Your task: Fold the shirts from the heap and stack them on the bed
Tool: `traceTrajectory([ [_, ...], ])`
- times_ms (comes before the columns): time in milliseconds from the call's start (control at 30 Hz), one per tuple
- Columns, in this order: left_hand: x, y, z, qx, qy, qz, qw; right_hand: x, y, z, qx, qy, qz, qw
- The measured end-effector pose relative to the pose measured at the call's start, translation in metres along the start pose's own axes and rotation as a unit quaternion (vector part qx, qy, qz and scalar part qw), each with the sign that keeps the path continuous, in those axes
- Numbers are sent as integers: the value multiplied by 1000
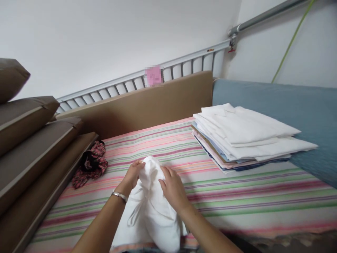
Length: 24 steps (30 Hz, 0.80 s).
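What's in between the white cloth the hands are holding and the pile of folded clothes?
Only the bare striped sheet lies between the white cloth and the pile of folded clothes, as the head view shows.

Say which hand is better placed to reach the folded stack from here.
Right, probably. The right hand rests on the white garment on the side facing the folded stack, with striped sheet between. The left hand pinches the garment's other side, nearer the floral cloth.
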<state>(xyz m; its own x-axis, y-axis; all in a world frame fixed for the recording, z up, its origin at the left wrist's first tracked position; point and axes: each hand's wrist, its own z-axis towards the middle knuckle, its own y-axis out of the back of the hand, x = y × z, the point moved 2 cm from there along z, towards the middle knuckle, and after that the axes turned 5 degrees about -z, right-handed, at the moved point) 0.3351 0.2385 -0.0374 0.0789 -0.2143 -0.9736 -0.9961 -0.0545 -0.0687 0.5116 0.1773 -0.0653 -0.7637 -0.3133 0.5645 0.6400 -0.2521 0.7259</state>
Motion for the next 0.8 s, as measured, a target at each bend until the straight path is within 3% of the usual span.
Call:
traceTrajectory([
  [233,2,8,-8,-60,-12,-25,998,8,-13,-7,-2,36,-21,999],
  [533,12,26,-11,-93,43,14,995,12,-14,-4,27,24,-53,998],
  [800,5,37,-23,-103,79,179,975,9,-15,4,20,34,-38,999],
])
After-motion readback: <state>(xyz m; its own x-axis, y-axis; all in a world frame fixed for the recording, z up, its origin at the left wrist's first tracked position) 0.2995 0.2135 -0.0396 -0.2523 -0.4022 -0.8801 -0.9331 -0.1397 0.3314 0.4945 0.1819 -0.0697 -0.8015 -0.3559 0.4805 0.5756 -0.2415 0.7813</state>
